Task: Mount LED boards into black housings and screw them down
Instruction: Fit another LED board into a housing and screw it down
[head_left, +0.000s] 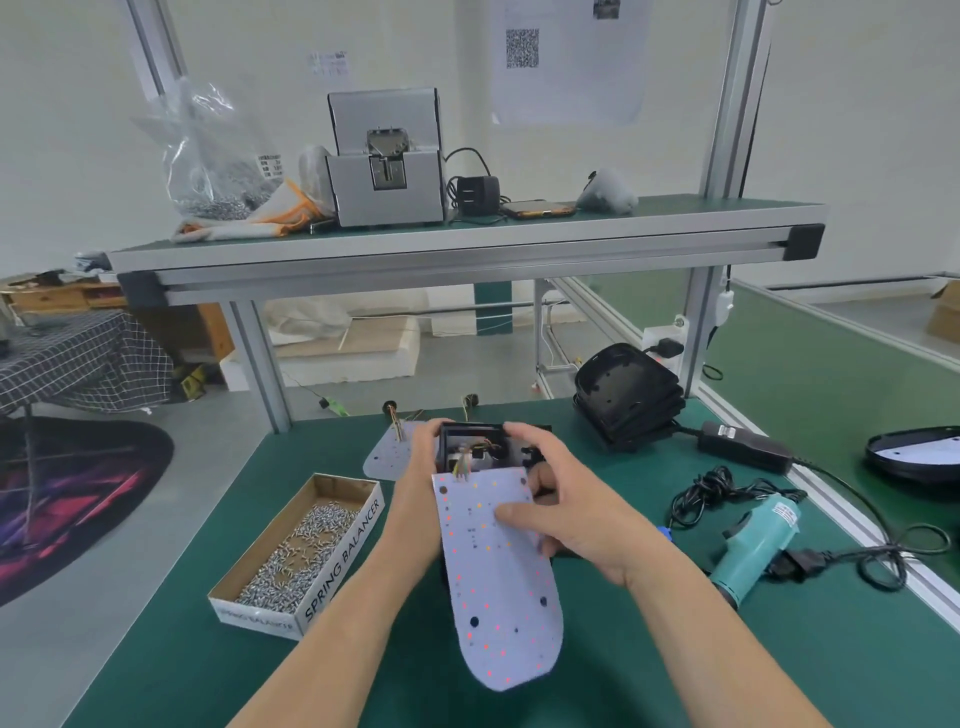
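LED board (498, 597), rounded end nearest at 6 o'clock, lies tilted over the black housing (470, 441), its wires running into the open compartment at 12. Left grip (415, 467) clasps the housing's 9 o'clock wall; right grip (566, 514) pinches board to housing, thumb on the face, fingers curled at the 3 o'clock edge. Judgement: board not yet seated, so tuck wires clear, line holes up and press flat before reaching for the screw box (291, 551) at 9 or teal driver (758, 545) at 3; spare housings (628, 400) stacked at 1.
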